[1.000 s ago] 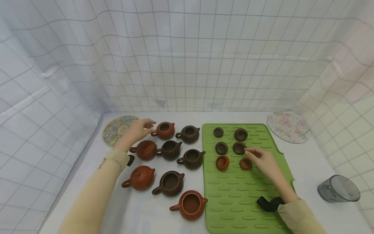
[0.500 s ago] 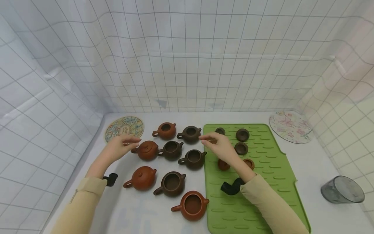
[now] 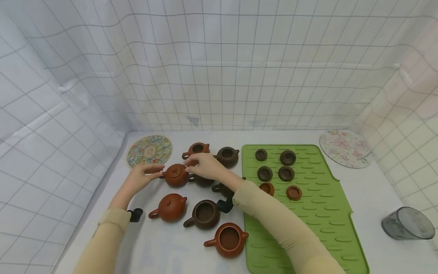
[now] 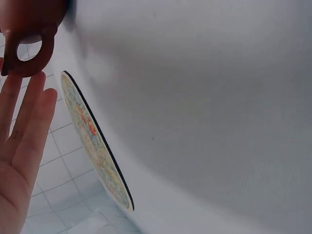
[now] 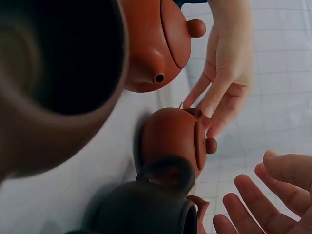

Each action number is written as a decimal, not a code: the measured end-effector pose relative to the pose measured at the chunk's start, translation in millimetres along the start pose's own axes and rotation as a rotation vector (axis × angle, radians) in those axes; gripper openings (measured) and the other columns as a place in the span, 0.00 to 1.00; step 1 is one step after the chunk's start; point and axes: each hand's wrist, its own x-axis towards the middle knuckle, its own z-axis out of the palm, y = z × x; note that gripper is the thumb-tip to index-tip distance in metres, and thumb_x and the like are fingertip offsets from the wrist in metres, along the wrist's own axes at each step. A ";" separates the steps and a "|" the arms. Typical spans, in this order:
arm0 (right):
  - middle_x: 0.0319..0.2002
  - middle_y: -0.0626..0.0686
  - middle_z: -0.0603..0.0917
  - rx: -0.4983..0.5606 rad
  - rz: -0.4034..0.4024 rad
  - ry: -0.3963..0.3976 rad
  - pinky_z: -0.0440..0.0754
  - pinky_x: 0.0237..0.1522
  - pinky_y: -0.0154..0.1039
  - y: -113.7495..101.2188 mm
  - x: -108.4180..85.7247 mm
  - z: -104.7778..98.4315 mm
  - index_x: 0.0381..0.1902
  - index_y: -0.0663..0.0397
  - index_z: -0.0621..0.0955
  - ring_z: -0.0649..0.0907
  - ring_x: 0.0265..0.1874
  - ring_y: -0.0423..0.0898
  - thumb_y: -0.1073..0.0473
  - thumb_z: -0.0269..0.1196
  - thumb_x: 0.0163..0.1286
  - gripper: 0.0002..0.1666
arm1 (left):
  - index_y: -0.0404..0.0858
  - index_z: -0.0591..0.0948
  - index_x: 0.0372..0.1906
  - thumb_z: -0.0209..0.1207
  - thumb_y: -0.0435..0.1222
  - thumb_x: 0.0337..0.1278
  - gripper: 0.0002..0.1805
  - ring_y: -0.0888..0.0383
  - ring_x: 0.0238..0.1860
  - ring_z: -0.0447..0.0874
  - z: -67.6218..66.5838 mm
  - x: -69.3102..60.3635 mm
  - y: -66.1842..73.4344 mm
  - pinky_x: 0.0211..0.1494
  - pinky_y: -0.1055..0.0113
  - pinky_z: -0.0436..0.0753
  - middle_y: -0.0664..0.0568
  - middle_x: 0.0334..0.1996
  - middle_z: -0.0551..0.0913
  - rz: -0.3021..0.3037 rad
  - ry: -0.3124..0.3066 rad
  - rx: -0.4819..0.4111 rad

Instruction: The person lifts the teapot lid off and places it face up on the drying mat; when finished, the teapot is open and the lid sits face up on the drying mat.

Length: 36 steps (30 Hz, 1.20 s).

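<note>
My left hand [image 3: 145, 178] is at the handle side of a lidded red-brown clay teapot [image 3: 176, 176]. In the left wrist view its fingers [image 4: 31, 112] extend straight up to the teapot's handle [image 4: 34, 63], and the thumb is hidden. My right hand [image 3: 205, 166] hovers over the teapots at the spout side of that same pot, partly covering a dark brown teapot [image 3: 204, 182]. The right wrist view shows the right hand's fingers [image 5: 251, 204] spread, holding nothing. A second lidded red-brown teapot [image 3: 172, 207] sits nearer.
Other lidless teapots stand around, among them a dark one [image 3: 204, 215], a red-brown one [image 3: 230, 239] and another dark one [image 3: 228, 155]. On the green mat [image 3: 308, 228] lie several lids, including a dark lid [image 3: 288, 157]. A grey glass [image 3: 407, 223] stands far right.
My right hand has moved left from the lids on the mat to above the teapots. My left hand has come back from the rear red-brown teapot to the lidded one's handle.
</note>
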 end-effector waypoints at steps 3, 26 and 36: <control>0.53 0.48 0.86 -0.037 0.013 -0.034 0.81 0.53 0.39 -6.0 11.6 7.6 0.54 0.47 0.84 0.84 0.51 0.45 0.53 0.62 0.72 0.15 | 0.32 0.82 0.56 0.62 0.35 0.64 0.18 0.37 0.56 0.81 2.9 2.5 -3.3 0.57 0.44 0.80 0.35 0.54 0.83 0.003 0.004 -0.007; 0.49 0.48 0.83 -0.361 0.078 -0.026 0.79 0.47 0.30 -23.6 46.4 46.7 0.53 0.44 0.86 0.82 0.48 0.42 0.56 0.62 0.72 0.14 | 0.34 0.87 0.48 0.64 0.37 0.62 0.13 0.43 0.47 0.86 14.7 10.9 -2.4 0.49 0.51 0.83 0.39 0.43 0.88 -0.053 0.043 0.014; 0.45 0.47 0.86 -0.309 0.080 0.020 0.80 0.44 0.29 -19.6 50.5 50.0 0.47 0.48 0.86 0.83 0.45 0.42 0.59 0.64 0.70 0.10 | 0.33 0.86 0.48 0.64 0.34 0.62 0.12 0.45 0.43 0.88 16.9 15.0 -5.6 0.43 0.57 0.85 0.40 0.40 0.89 -0.053 0.020 -0.005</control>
